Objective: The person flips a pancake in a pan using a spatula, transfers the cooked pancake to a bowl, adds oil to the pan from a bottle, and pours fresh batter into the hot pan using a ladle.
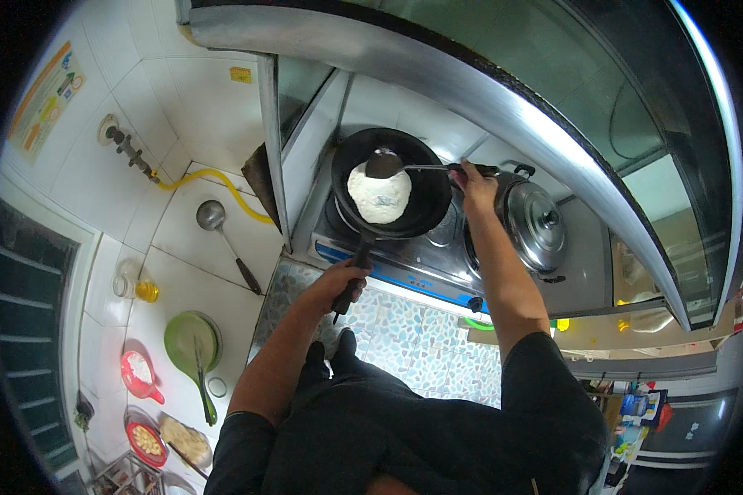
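A black wok (430, 198) rests on the left side of a gas stove (402, 257). White, batter-like food (371, 201) lies in a rounded patch inside it. My left hand (343, 281) is closed around the wok's dark handle (345, 298), which points towards me. With my right hand (478, 185) I grip the black handle of a spatula (384, 165); its blade is over the upper edge of the white food. Whether the blade touches the food, I cannot tell.
A lidded steel pot (535, 226) stands right of the wok. Low overhead curves the range hood's metal edge (408, 46). On the left counter are a ladle (212, 216), a green pan (182, 337), an oil jar (147, 291), a red cup of white powder (141, 374) and a yellow hose (223, 178).
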`<control>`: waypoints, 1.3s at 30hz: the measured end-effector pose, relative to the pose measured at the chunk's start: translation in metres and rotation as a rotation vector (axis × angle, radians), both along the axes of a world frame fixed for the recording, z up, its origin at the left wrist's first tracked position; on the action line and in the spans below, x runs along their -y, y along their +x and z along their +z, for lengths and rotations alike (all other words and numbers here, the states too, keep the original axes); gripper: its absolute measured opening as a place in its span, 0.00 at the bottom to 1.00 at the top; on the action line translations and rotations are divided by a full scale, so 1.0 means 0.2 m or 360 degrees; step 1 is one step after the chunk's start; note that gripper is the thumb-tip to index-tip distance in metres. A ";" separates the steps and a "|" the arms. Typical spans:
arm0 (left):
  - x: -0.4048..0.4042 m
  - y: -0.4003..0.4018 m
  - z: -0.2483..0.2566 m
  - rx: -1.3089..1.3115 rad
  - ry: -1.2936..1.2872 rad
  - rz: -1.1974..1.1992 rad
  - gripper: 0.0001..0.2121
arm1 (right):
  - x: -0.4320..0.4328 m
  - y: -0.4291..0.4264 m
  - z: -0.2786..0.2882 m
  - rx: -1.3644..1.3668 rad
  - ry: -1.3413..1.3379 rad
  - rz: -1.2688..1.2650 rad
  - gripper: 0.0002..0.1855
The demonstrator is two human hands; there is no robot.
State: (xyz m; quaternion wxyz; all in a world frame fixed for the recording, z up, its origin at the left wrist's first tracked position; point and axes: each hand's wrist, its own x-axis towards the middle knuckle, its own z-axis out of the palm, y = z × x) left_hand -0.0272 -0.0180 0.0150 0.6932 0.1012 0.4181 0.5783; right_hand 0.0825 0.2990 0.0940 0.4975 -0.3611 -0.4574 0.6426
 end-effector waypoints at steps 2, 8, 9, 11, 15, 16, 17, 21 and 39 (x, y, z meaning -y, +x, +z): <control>0.00 0.01 0.01 -0.0002 -0.0002 -0.0006 0.09 | 0.05 -0.04 -0.03 0.0057 -0.0001 -0.0086 0.06; -0.01 0.02 -0.02 0.0034 0.0016 0.0032 0.09 | 0.07 0.17 -0.08 0.0187 0.0038 -0.0132 0.09; -0.01 0.01 -0.02 -0.0017 0.0017 0.0012 0.10 | 0.10 0.19 -0.06 0.0186 0.0162 -0.0135 0.09; -0.01 0.01 -0.02 -0.0068 0.0022 -0.0013 0.11 | 0.16 0.25 -0.01 0.0270 0.0226 -0.0177 0.08; -0.01 0.01 -0.03 0.0002 0.0056 0.0000 0.11 | 0.27 0.30 0.10 0.0461 0.0379 -0.0298 0.11; -0.01 0.01 -0.02 0.0032 0.0043 0.0027 0.10 | 0.28 0.30 0.13 0.0438 0.0396 -0.0307 0.10; -0.01 0.01 -0.02 0.0035 0.0042 0.0026 0.10 | 0.29 0.30 0.15 0.0413 0.0413 -0.0314 0.10; -0.02 0.01 -0.02 0.0024 0.0082 0.0017 0.10 | 0.25 0.27 0.28 0.0329 0.0421 0.0021 0.07; -0.03 0.02 -0.07 -0.0001 0.0095 0.0023 0.10 | 0.30 0.22 0.05 0.0478 0.0592 0.0786 0.10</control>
